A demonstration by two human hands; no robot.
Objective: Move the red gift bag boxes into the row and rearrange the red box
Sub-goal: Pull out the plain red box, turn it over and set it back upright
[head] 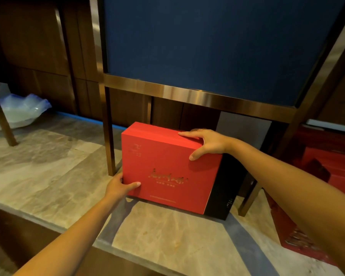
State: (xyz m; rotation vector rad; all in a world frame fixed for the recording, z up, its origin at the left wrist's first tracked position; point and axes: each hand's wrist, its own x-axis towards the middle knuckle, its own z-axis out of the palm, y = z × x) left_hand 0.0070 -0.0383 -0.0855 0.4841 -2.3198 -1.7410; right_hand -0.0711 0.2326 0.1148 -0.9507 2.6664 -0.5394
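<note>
A red box (167, 166) with gold lettering on its front and a black side panel stands upright on a pale marble counter (54, 176), just under the brass lower rail of a tall frame (187, 94) that holds a dark blue panel. The left hand (120, 186) grips the box's lower left corner, thumb lying across the red front. The right hand (209, 143) clasps the upper right corner, fingers spread along the top edge and thumb pressed on the front. At the far right, partly hidden behind the right forearm, sit more red packages (327, 170); their shapes are unclear. At the far left, a crumpled clear plastic bag (22, 110) lies on the counter.
</note>
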